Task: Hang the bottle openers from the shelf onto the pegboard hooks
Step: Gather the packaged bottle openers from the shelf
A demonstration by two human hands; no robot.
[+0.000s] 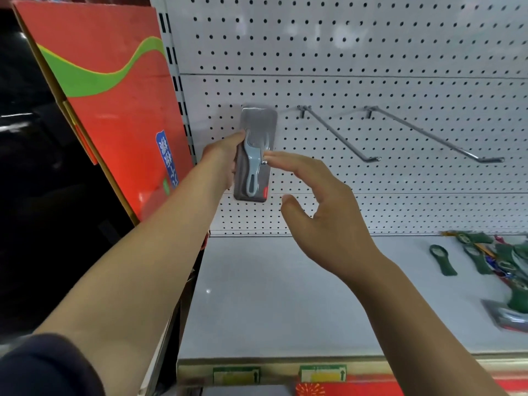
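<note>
A grey-blue bottle opener in a clear blister pack (254,155) stands upright against the white pegboard (371,52). My left hand (225,158) grips the pack's left edge. My right hand (320,201) hovers just right of it, fingers straight and spread, fingertips at the pack's right edge near a metal hook tip. Two bare metal hooks (340,135) (434,135) stick out of the pegboard to the right. Several green bottle openers (443,260) lie on the white shelf (285,295) at the far right.
A red cardboard box (114,110) with a green wave leans at the left of the pegboard. A packaged item (511,315) lies at the shelf's right edge. Price tags (323,372) sit on the shelf's front rail.
</note>
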